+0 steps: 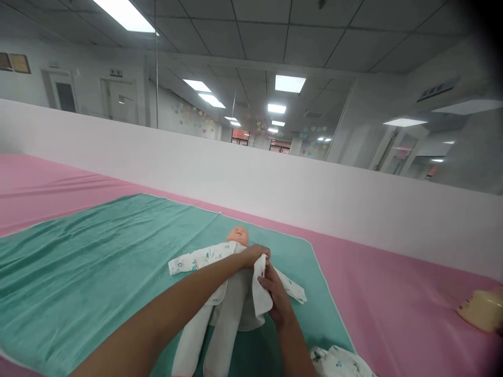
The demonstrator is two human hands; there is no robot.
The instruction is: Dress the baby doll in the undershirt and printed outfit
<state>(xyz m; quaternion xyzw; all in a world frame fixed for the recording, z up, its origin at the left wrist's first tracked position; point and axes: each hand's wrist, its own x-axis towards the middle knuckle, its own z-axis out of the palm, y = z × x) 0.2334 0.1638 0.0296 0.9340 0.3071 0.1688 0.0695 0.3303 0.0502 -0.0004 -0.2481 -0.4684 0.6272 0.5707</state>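
left hand is closed on the upper edge of a turned-back white flap of the printed baby top, while the right hand pinches the same flap at its side, thumb across the cloth. the top, white with small teal figures, is on a baby doll that lies face up on a teal sheet, head away from the person and pale-trousered legs toward them. one printed sleeve reaches out to the left over the sheet; the other slants out beyond the right hand. a crumpled printed cloth lies near the right forearm, and a yellow object, blurred, sits on the pink mat at the far right.
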